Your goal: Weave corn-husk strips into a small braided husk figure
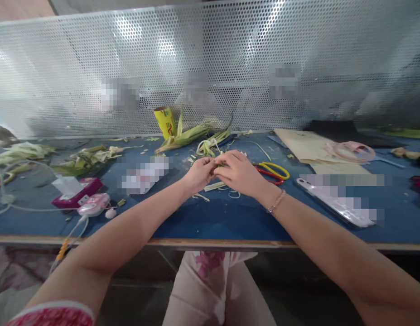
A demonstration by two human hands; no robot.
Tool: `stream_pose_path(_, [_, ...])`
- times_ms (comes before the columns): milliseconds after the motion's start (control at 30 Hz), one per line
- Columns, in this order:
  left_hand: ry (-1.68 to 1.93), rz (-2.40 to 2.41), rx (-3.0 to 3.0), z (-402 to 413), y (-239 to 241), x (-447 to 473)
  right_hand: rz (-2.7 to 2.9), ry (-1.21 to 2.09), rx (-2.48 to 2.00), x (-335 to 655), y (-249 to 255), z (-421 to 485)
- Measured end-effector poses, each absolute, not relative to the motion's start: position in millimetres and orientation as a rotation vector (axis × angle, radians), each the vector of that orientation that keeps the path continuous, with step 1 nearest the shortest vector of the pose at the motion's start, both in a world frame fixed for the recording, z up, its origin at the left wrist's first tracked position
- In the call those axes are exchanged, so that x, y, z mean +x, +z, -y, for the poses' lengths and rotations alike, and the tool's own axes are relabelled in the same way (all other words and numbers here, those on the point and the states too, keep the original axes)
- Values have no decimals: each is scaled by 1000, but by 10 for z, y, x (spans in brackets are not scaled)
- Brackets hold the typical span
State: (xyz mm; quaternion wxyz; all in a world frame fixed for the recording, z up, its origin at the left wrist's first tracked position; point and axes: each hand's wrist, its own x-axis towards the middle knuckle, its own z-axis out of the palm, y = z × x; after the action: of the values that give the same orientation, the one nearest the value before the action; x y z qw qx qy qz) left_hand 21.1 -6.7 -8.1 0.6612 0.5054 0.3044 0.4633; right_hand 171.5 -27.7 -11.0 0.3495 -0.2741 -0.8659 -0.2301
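Over the middle of the blue table, my left hand [199, 174] and my right hand [235, 171] meet with fingertips pinched together. Whatever lies between the fingers is mostly hidden and too small to name. Pale corn husk strips [214, 186] lie on the table under and around both hands. Just beyond the fingers sits a curled bunch of shredded husk [208, 147]. A larger green corn husk [187, 137] rests behind it. Beside my right wrist are scissors [273, 171] with red and yellow handles, their blades hidden by the hand.
A yellow tube [165, 122] leans near a perforated metal panel [230, 59]. Left stand husk scraps [89, 160], a purple power strip [79, 192] with a charger and cable, and a blurred flat object [145, 175]. Right lie a phone [335, 203], brown paper [305, 145] and tape [354, 151].
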Motion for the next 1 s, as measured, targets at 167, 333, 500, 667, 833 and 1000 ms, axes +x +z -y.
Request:
stream_pose_path(167, [1096, -701, 1108, 67, -71, 208, 2080, -368, -706, 1707, -115, 241])
stream_pose_path(333, [1123, -718, 1141, 55, -86, 198, 2039, -253, -705, 1717, -113, 225])
stream_pose_path(500, [1118, -716, 1217, 66, -92, 202, 1977, -119, -791, 1710, -136, 185])
stream_pose_path(667, [1124, -679, 1212, 72, -82, 204, 1888, 43, -900, 1687, -149, 164])
stream_pose_path(833, [1158, -527, 1295, 84, -88, 187, 1748, 289, -974, 1672, -120, 177])
stream_pose_path(1000, [1206, -523, 1478, 53, -137, 190, 1651, 494, -949, 1673, -100, 175])
